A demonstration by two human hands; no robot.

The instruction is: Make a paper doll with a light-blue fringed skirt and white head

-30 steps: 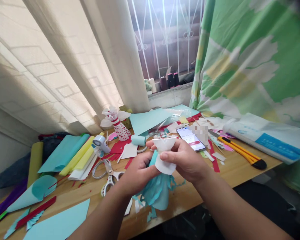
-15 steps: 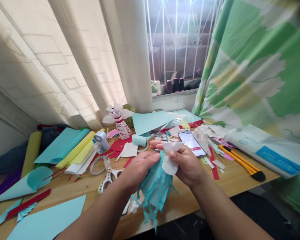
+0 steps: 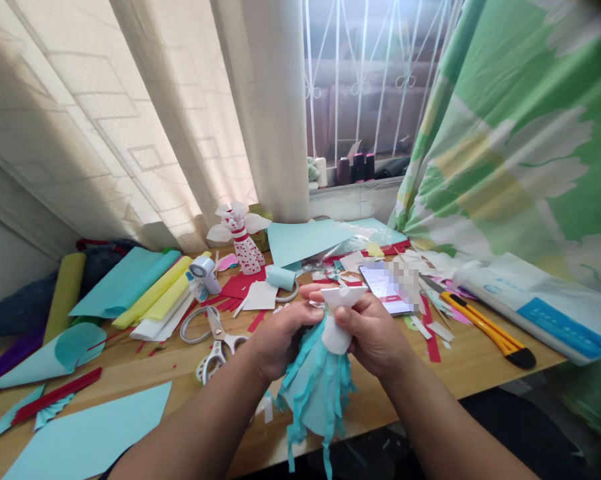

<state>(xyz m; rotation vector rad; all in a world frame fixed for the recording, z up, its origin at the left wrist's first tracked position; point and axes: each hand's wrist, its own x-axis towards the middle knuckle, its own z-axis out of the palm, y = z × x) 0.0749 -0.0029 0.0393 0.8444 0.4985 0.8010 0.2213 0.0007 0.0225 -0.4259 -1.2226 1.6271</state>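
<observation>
My left hand [image 3: 285, 340] and right hand [image 3: 373, 337] hold a narrow pinch on a white paper collar [image 3: 337, 327] at the top of a teal fringed paper skirt [image 3: 315, 407], lifted above the wooden table [image 3: 370, 393] and hanging toward 6 o'clock. This gather needs keeping tight. White-handled scissors [image 3: 219, 350] lie at 9 o'clock; at 12 o'clock, a clear plastic bag [image 3: 340, 243] holds I cannot tell what.

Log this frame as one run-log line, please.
Left hand: on paper figure | Right hand: pinching its white top | Hanging below: teal fringed paper | Nearby: white-handled scissors on wooden table
</observation>
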